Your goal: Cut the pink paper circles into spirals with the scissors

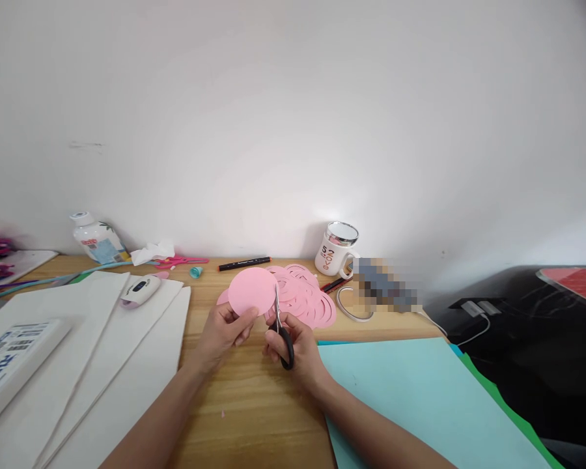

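Observation:
Between the thumb and fingers of my left hand is a round pink paper disc, held up above the wooden desk. My right hand grips scissors with black handles. The blades point upward and lie at the disc's right edge; whether they are parted I cannot make out. Just behind the scissors, a heap of pink paper pieces with curved cuts spreads over the desk, partly hidden by the disc and my hands.
White sheets cover the left side, with a white box on top. Light blue sheets lie at the right. Along the wall stand a mug and a bottle, with a black marker between them.

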Available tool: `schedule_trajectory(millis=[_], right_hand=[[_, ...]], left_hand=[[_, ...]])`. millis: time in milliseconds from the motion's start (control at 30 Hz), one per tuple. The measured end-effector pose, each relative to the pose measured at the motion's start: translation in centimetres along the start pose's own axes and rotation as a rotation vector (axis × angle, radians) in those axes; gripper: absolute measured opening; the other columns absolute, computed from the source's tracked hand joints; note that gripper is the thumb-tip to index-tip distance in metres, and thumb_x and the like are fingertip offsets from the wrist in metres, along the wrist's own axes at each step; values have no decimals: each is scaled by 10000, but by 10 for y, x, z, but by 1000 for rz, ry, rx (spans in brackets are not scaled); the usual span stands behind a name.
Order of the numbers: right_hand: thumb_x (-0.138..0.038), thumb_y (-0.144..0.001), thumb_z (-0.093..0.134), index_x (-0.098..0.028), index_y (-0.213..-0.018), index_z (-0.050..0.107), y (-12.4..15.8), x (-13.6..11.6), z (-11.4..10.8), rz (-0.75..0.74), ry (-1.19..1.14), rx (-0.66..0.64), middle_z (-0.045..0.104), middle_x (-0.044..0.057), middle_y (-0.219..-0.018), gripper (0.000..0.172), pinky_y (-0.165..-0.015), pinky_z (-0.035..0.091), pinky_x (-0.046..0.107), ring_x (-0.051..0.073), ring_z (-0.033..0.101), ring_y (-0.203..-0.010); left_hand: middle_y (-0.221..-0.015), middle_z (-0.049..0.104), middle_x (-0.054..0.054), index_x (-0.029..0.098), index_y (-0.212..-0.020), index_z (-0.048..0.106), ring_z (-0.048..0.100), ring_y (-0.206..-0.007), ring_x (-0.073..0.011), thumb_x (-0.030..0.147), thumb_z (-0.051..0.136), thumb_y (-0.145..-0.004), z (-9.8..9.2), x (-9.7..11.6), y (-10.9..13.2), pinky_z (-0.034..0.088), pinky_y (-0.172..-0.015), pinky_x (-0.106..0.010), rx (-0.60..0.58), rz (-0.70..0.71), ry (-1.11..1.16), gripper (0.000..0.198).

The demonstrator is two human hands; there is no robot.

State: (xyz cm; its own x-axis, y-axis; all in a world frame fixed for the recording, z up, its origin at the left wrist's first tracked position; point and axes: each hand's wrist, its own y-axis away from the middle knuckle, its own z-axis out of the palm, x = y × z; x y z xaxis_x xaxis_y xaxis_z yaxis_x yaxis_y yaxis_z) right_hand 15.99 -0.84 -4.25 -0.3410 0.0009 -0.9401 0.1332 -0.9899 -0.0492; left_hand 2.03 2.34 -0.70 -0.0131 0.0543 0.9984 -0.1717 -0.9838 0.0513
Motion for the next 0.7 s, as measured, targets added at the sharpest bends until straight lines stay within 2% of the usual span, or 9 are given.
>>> schedule_trajectory(millis=[133,333,533,700], right_hand=[[-393,-688,705,-201,-788,500,-1,5,0,11,-18,-8,448,-96,-490,298,-424,336,210,61,364,-375],[-432,-652,717,-201,-766,495,-1,3,2,56,25,-8,468,-89,-452,340,-401,306,207,77,387,-371],[-385,-664,721,-190,-827,538,-1,-6,0,-24,63,3,518,-37,-619,313,-521,355,227,110,450,-555],[-379,-671,718,-186,-803,543,0,-10,0,-50,68,-8,488,-28,-659,292,-535,336,219,114,410,-598]], left_hand=[[-389,449,53,150,-505,468,317,-322,-37,395,637,-686,3,-3,0,197,-358,-192,-17,-30,84,348],[-355,395,60,153,-428,428,293,-332,-34,394,668,-654,3,-3,0,217,-358,-188,-7,-56,48,409],[-351,381,72,153,-478,467,277,-333,-39,393,671,-617,1,0,1,191,-349,-186,-39,-81,-21,343],[-348,388,63,158,-446,448,281,-333,-38,395,660,-627,1,-2,0,204,-348,-188,-66,-76,-40,366]])
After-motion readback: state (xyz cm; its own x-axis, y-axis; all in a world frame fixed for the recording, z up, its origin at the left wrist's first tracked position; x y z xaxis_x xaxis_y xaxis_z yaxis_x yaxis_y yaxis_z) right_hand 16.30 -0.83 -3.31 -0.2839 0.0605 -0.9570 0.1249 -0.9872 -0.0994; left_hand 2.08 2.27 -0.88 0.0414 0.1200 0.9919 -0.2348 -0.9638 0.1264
